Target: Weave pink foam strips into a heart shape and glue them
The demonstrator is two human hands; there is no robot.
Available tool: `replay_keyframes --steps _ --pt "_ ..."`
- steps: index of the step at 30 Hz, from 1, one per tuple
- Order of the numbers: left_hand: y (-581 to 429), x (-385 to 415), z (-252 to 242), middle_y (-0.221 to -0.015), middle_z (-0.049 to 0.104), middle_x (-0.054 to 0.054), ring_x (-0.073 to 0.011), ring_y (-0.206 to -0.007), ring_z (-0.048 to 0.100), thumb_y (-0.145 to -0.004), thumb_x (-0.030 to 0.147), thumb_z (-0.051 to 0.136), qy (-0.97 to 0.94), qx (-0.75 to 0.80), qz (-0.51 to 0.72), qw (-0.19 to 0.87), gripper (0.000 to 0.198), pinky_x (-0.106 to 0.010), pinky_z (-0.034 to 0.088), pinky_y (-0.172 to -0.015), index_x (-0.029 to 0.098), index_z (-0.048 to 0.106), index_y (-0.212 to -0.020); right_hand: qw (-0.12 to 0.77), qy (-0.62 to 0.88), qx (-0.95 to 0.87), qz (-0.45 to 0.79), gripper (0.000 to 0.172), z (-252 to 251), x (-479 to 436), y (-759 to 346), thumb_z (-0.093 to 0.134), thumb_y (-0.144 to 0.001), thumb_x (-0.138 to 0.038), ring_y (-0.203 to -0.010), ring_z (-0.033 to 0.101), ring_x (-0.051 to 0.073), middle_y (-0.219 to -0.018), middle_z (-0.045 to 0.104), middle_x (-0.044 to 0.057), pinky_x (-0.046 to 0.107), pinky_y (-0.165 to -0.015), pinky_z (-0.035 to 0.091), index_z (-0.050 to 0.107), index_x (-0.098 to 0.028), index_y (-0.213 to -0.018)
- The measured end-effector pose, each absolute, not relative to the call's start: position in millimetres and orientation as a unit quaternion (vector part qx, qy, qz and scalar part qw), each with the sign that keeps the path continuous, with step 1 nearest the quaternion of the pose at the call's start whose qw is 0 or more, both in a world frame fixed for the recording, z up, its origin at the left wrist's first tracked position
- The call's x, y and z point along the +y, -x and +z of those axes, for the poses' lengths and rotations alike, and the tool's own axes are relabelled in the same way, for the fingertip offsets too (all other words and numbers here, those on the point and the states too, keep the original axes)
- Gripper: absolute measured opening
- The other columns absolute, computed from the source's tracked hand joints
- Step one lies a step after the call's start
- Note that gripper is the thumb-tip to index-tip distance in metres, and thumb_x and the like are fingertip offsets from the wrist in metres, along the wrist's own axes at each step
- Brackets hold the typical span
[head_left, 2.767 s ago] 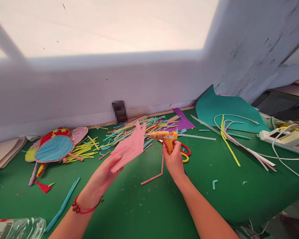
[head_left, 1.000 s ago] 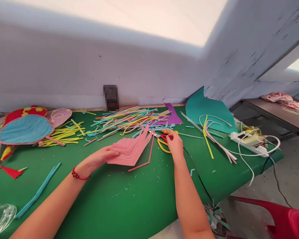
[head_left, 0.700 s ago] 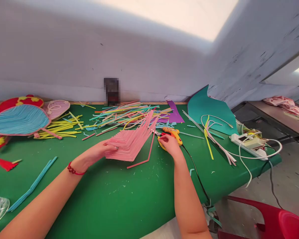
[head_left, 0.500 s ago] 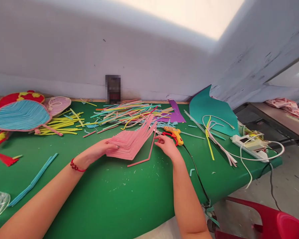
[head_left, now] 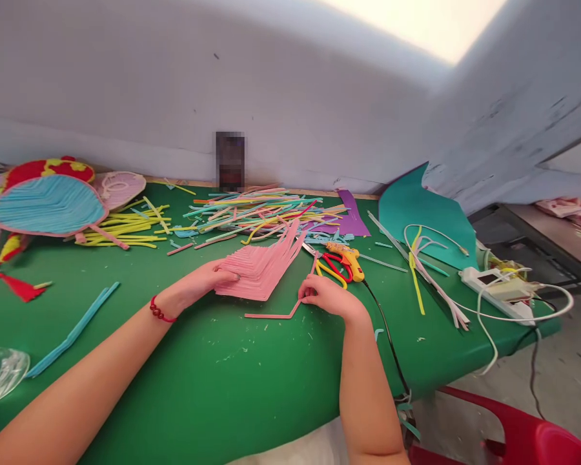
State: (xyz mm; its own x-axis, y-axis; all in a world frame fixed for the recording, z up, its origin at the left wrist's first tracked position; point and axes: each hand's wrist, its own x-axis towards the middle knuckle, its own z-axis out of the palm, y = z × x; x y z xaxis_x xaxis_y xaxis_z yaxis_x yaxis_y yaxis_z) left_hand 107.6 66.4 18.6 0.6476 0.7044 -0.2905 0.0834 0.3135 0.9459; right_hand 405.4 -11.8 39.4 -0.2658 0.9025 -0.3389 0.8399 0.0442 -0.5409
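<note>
A: Quick alt text pls: which step's on?
B: Prob. taking up a strip. R hand (head_left: 326, 296) pinches a bent pink strip (head_left: 268, 316) between thumb & fingertips; its bend is just left of that hand. L hand (head_left: 210, 278) grips the pink panel (head_left: 256, 274) by its near-left edge, thumb on top, loose ends fanning away.
A: Next move calls for?
B: My read: firm R pinch, steady L hand, bend kept in shape. Mind the scissors (head_left: 330, 258) & glue gun (head_left: 351, 261), just beyond R hand.
A: Anything unclear?
B: Yes. Strip's mid part is under R fingertips; can't tell if it's all off the worktop (head_left: 271, 400). L fingers are hidden under the panel. Dark item (head_left: 230, 161) well past L hand: blurred, n/k. Clear plastic item (head_left: 2, 374), left of L forearm, & red chair (head_left: 556, 445), right of R forearm: both cut off.
</note>
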Motion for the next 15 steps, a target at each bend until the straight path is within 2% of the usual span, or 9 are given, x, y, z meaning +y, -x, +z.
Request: replay_keyframes --steps 6,11,15 --pt "-110.5 65.7 17.5 -0.118 0.069 -0.009 -0.0297 -0.110 0.061 -0.065 0.035 0.072 -0.561 0.374 0.208 0.709 0.052 -0.042 0.046 -0.096 0.016 0.065 -0.113 0.032 0.577 -0.738 0.348 0.011 52.3 -22.0 -401.3 0.062 -0.079 -0.009 -0.075 0.056 0.012 -0.088 0.054 0.001 0.024 -0.067 0.045 0.067 -0.019 -0.078" --pt "-115.9 59.8 24.4 -0.113 0.070 -0.009 -0.0266 -0.101 0.063 -0.063 0.031 0.070 -0.568 0.404 0.225 0.681 0.055 -0.037 0.050 -0.087 0.015 0.061 -0.115 0.074 0.531 -0.767 0.354 0.016 69.9 -38.4 -381.4 0.056 -0.083 -0.008 -0.075 0.059 0.010 -0.106 0.058 0.002 0.025 -0.071 0.046 0.065 -0.020 -0.078" --pt "-116.5 59.7 18.1 -0.100 0.072 -0.006 -0.0225 -0.086 0.065 -0.064 0.029 0.066 -0.587 0.417 0.227 0.656 0.048 -0.033 0.051 -0.073 0.016 0.062 -0.110 0.099 0.493 -0.796 0.336 0.020 71.9 -41.8 -361.3 0.049 -0.088 -0.008 -0.081 0.061 0.013 -0.098 0.064 0.001 0.026 -0.073 0.046 0.063 -0.022 -0.081"
